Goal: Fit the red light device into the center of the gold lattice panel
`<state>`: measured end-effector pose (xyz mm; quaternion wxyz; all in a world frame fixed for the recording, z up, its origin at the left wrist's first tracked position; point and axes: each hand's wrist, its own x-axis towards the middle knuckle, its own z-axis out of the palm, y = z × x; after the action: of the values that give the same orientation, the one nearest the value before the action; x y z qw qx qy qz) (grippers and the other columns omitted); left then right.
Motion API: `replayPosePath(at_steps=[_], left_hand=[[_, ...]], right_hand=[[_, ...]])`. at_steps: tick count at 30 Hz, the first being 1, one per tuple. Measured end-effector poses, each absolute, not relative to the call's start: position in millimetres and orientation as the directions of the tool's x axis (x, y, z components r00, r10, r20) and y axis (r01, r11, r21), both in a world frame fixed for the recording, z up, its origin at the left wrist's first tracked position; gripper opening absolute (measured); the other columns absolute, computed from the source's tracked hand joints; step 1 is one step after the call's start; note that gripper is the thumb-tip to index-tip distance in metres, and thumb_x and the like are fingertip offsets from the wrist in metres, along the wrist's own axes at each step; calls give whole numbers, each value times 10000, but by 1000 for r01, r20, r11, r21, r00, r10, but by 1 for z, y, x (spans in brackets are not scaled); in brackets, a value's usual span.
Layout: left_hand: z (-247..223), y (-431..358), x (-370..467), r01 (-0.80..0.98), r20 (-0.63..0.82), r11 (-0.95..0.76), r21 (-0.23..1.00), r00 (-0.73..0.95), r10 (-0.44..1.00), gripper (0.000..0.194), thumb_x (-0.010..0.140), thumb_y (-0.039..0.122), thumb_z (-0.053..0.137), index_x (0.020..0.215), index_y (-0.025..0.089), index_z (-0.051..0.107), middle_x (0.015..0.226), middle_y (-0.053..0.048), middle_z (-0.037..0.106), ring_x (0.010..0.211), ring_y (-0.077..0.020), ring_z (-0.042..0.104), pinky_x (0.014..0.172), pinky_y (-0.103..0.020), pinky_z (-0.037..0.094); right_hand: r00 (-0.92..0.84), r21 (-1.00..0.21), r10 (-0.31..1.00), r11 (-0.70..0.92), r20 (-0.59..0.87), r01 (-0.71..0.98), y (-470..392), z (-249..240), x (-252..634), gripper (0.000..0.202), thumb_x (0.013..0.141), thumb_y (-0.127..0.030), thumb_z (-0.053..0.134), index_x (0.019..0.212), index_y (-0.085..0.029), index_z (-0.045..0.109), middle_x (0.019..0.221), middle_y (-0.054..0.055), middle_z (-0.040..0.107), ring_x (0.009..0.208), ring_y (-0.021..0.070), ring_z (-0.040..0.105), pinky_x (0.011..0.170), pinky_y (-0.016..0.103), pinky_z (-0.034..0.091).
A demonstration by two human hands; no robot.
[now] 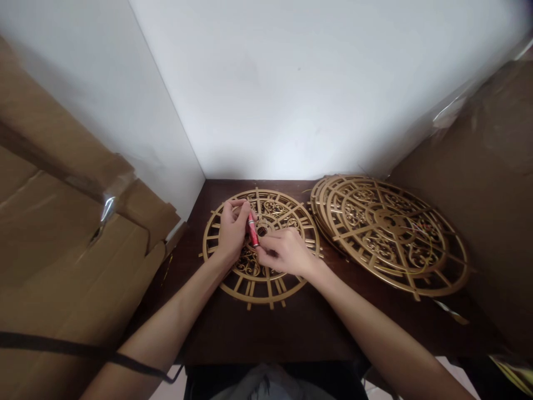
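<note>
A small red cylinder [252,231], which looks like a battery, is held over the middle of a round gold clock frame [266,301]. My left hand [234,225] is closed round its upper end, thumb and fingers pressed together. At the lower end, the fingertips of my right hand [283,250] pinch in against it; what lies between those fingertips is partly hidden. The frame lies flat on a dark brown table [250,339], with openwork scrolls and bars. Both hands cover part of its centre.
To the right lies a stack of similar gold frames [400,233], with thin yellow wire on top. Cardboard [83,222] stands at the left, and another brown cardboard side [478,166] at the right. A white wall [291,100] rises behind. A black strap [83,350] crosses my left forearm.
</note>
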<state>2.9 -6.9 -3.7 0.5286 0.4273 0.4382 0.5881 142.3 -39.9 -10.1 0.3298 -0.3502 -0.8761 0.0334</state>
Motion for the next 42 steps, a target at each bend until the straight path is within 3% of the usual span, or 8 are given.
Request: replayPosePath(at_steps=[9, 42], left_hand=[[-1, -5, 3, -330, -16, -15, 944, -91, 996, 281, 769, 349, 638, 875, 196, 428, 589, 59, 566, 392, -51, 449, 392, -161, 368], [-3, -4, 2, -327, -4, -27, 945, -93, 996, 294, 761, 362, 638, 875, 196, 424, 588, 59, 566, 385, -59, 461, 381, -167, 370]], right_hand=[[-572, -220, 578, 789, 582, 574, -40, -6, 142, 345, 879, -212, 431, 546, -168, 512, 483, -27, 485, 444, 77, 388, 494, 231, 255], [-525, -272, 603, 771, 601, 575, -40, -10, 143, 356, 867, -221, 438, 518, -165, 487, 463, -35, 443, 444, 72, 349, 485, 227, 234]])
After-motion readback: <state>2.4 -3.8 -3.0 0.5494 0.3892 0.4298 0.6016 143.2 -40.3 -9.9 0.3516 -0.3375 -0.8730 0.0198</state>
